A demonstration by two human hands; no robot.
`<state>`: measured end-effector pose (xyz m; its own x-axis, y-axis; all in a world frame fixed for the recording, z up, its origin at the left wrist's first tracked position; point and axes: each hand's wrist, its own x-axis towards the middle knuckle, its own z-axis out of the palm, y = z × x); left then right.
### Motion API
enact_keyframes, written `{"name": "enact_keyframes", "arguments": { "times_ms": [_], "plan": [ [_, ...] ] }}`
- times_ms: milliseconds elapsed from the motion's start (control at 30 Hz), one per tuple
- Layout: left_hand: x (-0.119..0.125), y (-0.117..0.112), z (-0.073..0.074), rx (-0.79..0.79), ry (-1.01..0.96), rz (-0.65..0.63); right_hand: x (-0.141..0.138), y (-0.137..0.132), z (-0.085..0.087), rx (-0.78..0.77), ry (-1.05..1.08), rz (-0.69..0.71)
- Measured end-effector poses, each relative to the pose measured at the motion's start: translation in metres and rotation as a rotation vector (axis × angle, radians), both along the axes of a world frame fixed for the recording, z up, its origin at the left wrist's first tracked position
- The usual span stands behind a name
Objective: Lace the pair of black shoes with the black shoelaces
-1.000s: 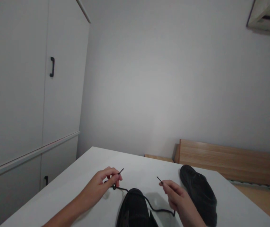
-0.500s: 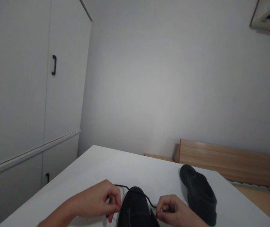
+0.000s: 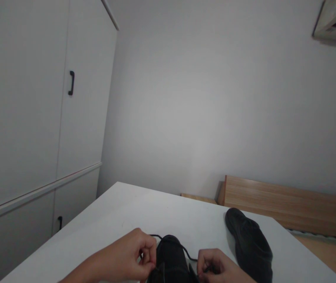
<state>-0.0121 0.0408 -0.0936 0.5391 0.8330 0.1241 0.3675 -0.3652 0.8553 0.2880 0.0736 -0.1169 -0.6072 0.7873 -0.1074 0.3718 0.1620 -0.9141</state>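
At the bottom centre of the frame, the left hand (image 3: 126, 257) and right hand (image 3: 219, 267) each have their grip pinched tight on the black shoelace (image 3: 185, 251). They sit on either side of a black shoe (image 3: 170, 261) on the white bench (image 3: 120, 212). A second black shoe (image 3: 248, 243) lies lower right, and a white wardrobe (image 3: 38, 118) fills the left.

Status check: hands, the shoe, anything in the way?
Left hand and right hand both pinched on the black lace. Near shoe between them on white table. Second shoe off right, apart from hands.
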Motion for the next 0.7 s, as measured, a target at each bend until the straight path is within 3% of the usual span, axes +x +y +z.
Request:
{"name": "enact_keyframes", "arguments": {
  "times_ms": [267, 533, 700],
  "plan": [
    [0.002, -0.004, 0.004, 0.094, 0.102, 0.032, -0.003, 0.001, -0.001, -0.044, 0.016, -0.003],
    [0.007, -0.004, -0.003, 0.134, 0.188, 0.044, -0.007, 0.001, 0.000, -0.006, 0.009, -0.017],
    [0.009, -0.005, 0.001, 0.388, 0.231, 0.075, -0.012, -0.006, 0.013, -0.016, -0.006, -0.018]
  ]
}}
